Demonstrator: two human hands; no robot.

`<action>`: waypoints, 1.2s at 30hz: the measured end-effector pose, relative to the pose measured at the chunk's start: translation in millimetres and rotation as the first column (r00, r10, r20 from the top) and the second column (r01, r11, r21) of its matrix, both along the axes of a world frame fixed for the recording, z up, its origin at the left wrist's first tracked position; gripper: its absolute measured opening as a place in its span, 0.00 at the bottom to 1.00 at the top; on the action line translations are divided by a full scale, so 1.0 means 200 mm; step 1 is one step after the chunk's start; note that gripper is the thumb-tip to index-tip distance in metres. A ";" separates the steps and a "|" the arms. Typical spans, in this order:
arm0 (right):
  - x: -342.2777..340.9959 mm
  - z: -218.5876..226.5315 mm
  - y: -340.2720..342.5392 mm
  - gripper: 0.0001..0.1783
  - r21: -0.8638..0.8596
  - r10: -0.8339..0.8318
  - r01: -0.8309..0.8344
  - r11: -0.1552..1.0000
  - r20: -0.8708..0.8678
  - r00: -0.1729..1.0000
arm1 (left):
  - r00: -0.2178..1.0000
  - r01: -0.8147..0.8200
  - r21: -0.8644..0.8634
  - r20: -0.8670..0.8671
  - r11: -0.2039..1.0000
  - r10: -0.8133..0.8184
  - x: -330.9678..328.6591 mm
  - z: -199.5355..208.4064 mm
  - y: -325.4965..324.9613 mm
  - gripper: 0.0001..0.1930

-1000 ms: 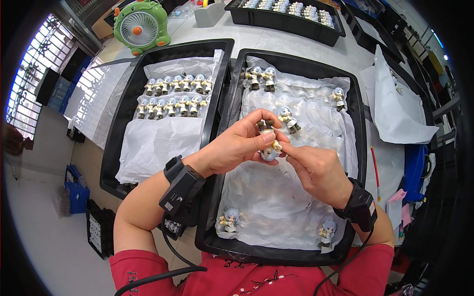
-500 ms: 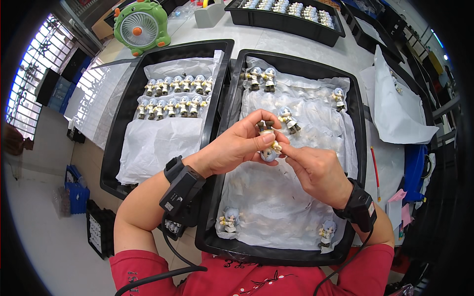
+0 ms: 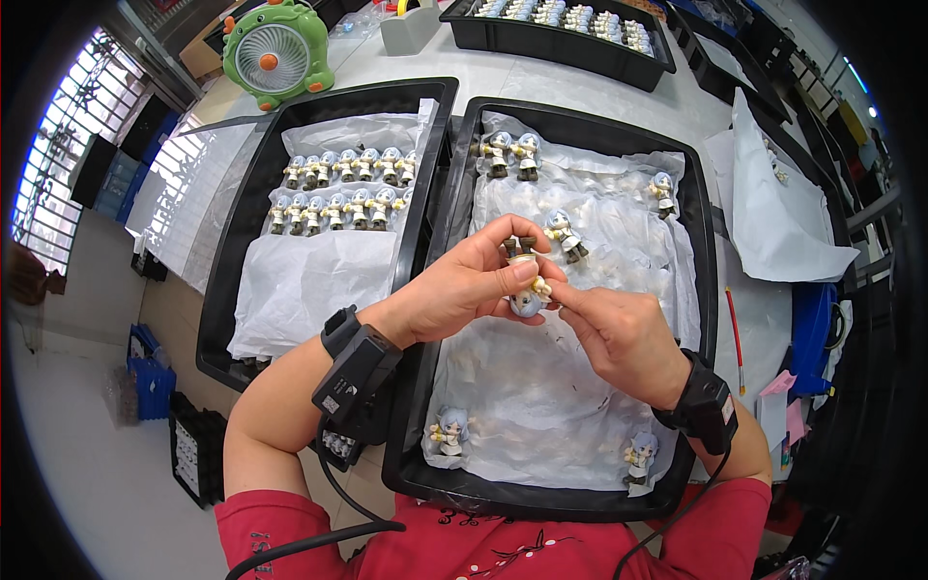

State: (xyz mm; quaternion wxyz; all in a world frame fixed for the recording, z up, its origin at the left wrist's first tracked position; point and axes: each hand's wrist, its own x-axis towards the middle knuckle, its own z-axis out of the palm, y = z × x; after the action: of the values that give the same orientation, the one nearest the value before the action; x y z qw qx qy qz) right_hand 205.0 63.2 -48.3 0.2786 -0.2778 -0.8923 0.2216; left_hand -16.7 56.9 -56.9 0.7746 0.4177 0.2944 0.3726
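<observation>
Held figurine (image 3: 524, 303): between the hands (image 3: 474, 285), above the right tray.
Right tray (image 3: 541, 501): one figurine (image 3: 565, 235) behind the hands, others (image 3: 450, 432) near the corners.
Left tray (image 3: 367, 101): two figurine rows (image 3: 334, 206) in far half.
Fan (image 3: 271, 53): on bench (image 3: 536, 82), behind left tray.
Rear tray (image 3: 561, 60): behind right tray.

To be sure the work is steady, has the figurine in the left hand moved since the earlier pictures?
No: judged against the black tray, the figurine in the left hand shows no visible shift in any direction.

My left fingers (image 3: 510, 280) partly hide the figurine (image 3: 527, 304); figures (image 3: 580, 19) in tray (image 3: 561, 52) toward table's (image 3: 512, 83) far edge too small for detail.
</observation>
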 end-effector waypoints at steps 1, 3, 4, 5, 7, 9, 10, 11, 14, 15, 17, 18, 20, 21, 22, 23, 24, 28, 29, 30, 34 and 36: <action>0.00 0.00 0.00 0.16 0.008 -0.005 0.005 1.000 0.001 1.000 | 1.000 0.001 -0.001 -0.002 1.000 -0.001 0.00 0.00 0.00 0.15; 0.00 0.00 0.00 0.16 0.010 -0.013 0.013 1.000 -0.015 1.000 | 1.000 0.003 -0.001 0.006 1.000 -0.003 0.00 0.01 0.00 0.15; 0.00 0.01 0.00 0.16 0.013 -0.020 0.020 1.000 -0.031 0.999 | 1.000 0.005 0.000 0.014 1.000 -0.005 0.00 0.02 0.00 0.14; 0.00 0.01 0.00 0.16 0.018 -0.026 0.027 0.999 -0.034 0.999 | 1.000 0.011 0.005 0.012 1.000 -0.012 0.01 0.03 0.01 0.14; 0.00 0.02 0.01 0.15 -0.060 -0.072 0.058 0.996 -0.264 0.962 | 0.999 -0.019 -0.005 0.027 1.000 0.019 0.02 0.04 0.00 0.13; 0.04 0.09 0.02 0.14 -0.286 -0.196 0.106 0.952 -0.307 0.931 | 0.998 -0.013 -0.008 0.057 1.000 0.013 0.00 0.03 -0.01 0.12; 0.06 0.13 0.03 0.13 -0.505 -0.318 0.126 0.854 -0.315 0.894 | 0.996 -0.011 -0.019 0.092 1.000 0.013 -0.01 0.02 -0.01 0.11; 0.10 0.17 0.04 0.13 -0.565 -0.392 0.113 0.817 -0.401 0.828 | 0.996 0.007 -0.007 0.090 1.000 -0.006 -0.01 0.02 -0.01 0.11; 0.28 0.24 0.13 0.14 -0.606 -0.484 0.000 0.795 -0.636 0.601 | 0.991 0.040 0.017 0.125 0.999 -0.042 0.00 0.03 -0.01 0.10; 0.36 0.25 0.15 0.15 -0.584 -0.495 0.043 0.811 -0.645 0.583 | 0.990 0.038 0.026 0.137 0.999 -0.041 0.00 0.03 -0.01 0.10; 0.51 0.26 0.19 0.15 -0.553 -0.536 0.176 0.814 -0.599 0.595 | 0.987 0.056 0.040 0.151 0.998 -0.062 0.01 0.03 -0.01 0.10; 0.59 0.23 0.20 0.15 -0.572 -0.598 0.281 0.771 -0.500 0.626 | 0.985 0.056 0.053 0.160 0.997 -0.064 0.02 0.02 0.00 0.10; 0.70 0.12 0.21 0.14 -0.590 -0.703 0.487 0.643 -0.202 0.682 | 0.984 0.061 0.059 0.166 0.996 -0.070 0.02 0.03 0.00 0.09; 0.76 0.02 0.22 0.14 -0.511 -0.715 0.566 0.647 -0.147 0.684 | 0.989 0.055 0.071 0.135 0.996 -0.064 0.02 0.03 -0.01 0.09; 0.81 -0.08 0.23 0.14 -0.425 -0.729 0.637 0.643 -0.086 0.679 | 0.993 0.047 0.083 0.105 0.995 -0.056 0.01 0.02 0.00 0.09; 0.84 -0.11 0.22 0.14 -0.373 -0.744 0.690 0.620 -0.001 0.668 | 0.994 0.040 0.081 0.095 0.996 -0.047 0.00 0.02 -0.01 0.09; 0.86 -0.12 0.21 0.14 -0.319 -0.754 0.734 0.600 0.080 0.652 | 0.996 0.027 0.081 0.084 0.996 -0.034 0.00 0.03 -0.01 0.09; 0.92 -0.21 0.16 0.15 -0.438 -0.809 0.727 0.529 -0.004 0.587 | 0.996 0.015 0.076 0.088 0.997 -0.021 -0.01 0.03 0.00 0.10; 0.94 -0.23 0.15 0.15 -0.433 -0.776 0.702 0.566 0.008 0.630 | 0.996 0.027 0.084 0.086 0.996 -0.034 0.00 0.03 0.00 0.10; 0.97 -0.24 0.16 0.15 -0.428 -0.741 0.675 0.601 0.019 0.672 | 0.998 0.014 0.092 0.064 0.996 -0.020 0.01 0.04 0.00 0.10; 1.07 -0.26 0.11 0.13 0.150 -0.808 0.843 0.517 0.410 0.422 | 0.999 -0.031 0.107 0.041 0.994 0.027 0.00 0.03 -0.01 0.10; 1.10 -0.28 0.07 0.13 0.130 -0.787 0.883 0.451 0.525 0.325 | 0.999 -0.034 0.128 0.039 0.991 0.029 0.00 0.01 0.00 0.10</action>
State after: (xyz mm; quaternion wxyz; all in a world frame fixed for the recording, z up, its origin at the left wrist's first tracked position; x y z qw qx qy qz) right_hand 424.4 77.2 -105.1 0.0763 -0.7695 -0.6327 0.0418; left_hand -17.2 56.0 -55.0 0.7453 0.4551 0.2621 0.4107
